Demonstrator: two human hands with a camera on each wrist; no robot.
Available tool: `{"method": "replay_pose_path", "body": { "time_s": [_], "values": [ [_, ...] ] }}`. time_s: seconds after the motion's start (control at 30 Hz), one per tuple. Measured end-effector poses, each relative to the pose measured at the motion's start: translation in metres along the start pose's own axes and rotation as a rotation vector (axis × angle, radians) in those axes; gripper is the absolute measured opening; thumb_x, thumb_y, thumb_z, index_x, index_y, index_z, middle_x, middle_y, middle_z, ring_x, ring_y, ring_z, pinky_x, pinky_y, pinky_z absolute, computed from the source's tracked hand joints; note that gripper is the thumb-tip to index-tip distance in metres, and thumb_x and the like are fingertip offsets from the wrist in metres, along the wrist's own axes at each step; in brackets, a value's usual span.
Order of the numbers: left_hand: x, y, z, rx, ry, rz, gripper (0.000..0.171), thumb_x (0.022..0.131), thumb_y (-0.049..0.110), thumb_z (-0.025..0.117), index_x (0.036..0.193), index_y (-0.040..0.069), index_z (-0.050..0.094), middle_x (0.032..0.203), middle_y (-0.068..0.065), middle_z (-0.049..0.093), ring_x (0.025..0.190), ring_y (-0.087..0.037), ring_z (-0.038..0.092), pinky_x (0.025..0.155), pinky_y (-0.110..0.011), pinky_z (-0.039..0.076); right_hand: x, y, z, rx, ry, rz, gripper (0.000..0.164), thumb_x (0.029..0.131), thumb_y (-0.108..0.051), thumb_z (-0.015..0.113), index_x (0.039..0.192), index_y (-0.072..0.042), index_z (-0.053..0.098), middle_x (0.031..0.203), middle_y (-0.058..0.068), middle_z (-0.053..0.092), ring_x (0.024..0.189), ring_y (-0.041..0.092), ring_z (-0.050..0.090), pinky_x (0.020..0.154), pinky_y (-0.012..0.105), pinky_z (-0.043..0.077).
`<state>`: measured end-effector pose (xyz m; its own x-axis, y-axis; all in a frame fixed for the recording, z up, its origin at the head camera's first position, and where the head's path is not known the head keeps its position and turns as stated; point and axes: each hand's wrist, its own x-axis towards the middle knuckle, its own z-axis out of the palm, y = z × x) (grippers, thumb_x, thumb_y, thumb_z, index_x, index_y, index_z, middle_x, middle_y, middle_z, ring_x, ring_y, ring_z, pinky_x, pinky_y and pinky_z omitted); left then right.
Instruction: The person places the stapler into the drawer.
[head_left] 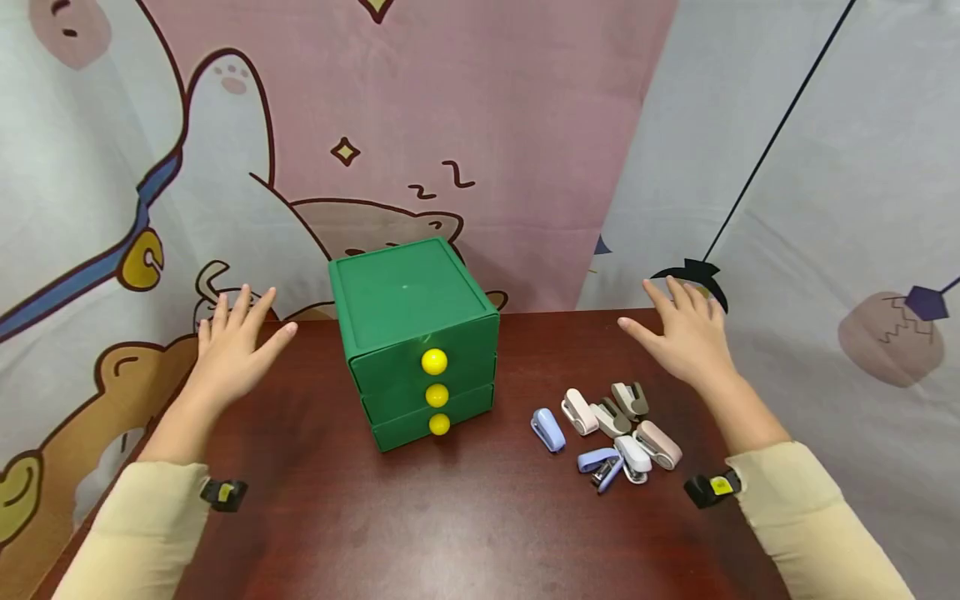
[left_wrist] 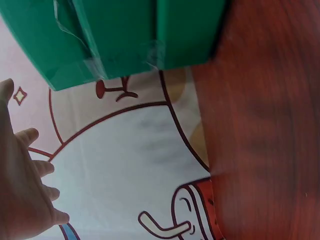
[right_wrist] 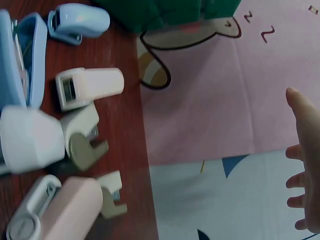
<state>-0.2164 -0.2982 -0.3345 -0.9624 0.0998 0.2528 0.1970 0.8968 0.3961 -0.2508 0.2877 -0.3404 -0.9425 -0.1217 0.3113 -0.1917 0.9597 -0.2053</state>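
My left hand [head_left: 234,354] hovers left of a green drawer box [head_left: 412,296], fingers spread and nothing held. In the left wrist view the left hand [left_wrist: 25,190] is at the left edge, apart from the box's taped side. My right hand [head_left: 690,337], also spread and holding nothing, is raised above and behind a group of small staplers. Among them are a blue stapler [head_left: 548,430], an opened blue one [head_left: 602,467], a white one [head_left: 634,458] and a pinkish one [head_left: 657,444]. A cream stapler [head_left: 579,412] and two grey-and-white ones lie beside them.
The box has three drawers with yellow knobs [head_left: 434,361] on its front, all pushed in. Everything stands on a dark red-brown table [head_left: 420,525]. A cartoon-printed cloth [head_left: 525,125] hangs behind the table and along its sides.
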Motion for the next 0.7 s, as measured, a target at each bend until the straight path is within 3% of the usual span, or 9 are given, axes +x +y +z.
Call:
{"method": "replay_pose_path", "body": {
  "time_s": [0.4, 0.7],
  "values": [
    [-0.001, 0.023, 0.007, -0.240, 0.148, 0.086, 0.065, 0.100, 0.041, 0.045, 0.154, 0.014, 0.021, 0.158, -0.017, 0.009, 0.143, -0.034, -0.005, 0.106, -0.063, -0.002, -0.012, -0.040, 0.000, 0.139, 0.151, -0.060, 0.075, 0.091, -0.059, 0.052, 0.147, -0.011, 0.039, 0.146, 0.022, 0.035, 0.133, 0.044, 0.028, 0.105, 0.062, 0.011],
    [0.001, 0.031, 0.021, -0.415, 0.169, 0.085, 0.061, 0.099, 0.036, 0.051, 0.153, 0.017, 0.028, 0.158, -0.009, 0.015, 0.144, -0.027, 0.006, 0.106, -0.063, 0.008, -0.024, -0.079, 0.007, 0.289, 0.298, -0.166, 0.064, 0.088, -0.047, 0.064, 0.138, -0.009, 0.052, 0.135, 0.016, 0.050, 0.126, 0.038, 0.040, 0.102, 0.057, 0.022]
  ]
}}
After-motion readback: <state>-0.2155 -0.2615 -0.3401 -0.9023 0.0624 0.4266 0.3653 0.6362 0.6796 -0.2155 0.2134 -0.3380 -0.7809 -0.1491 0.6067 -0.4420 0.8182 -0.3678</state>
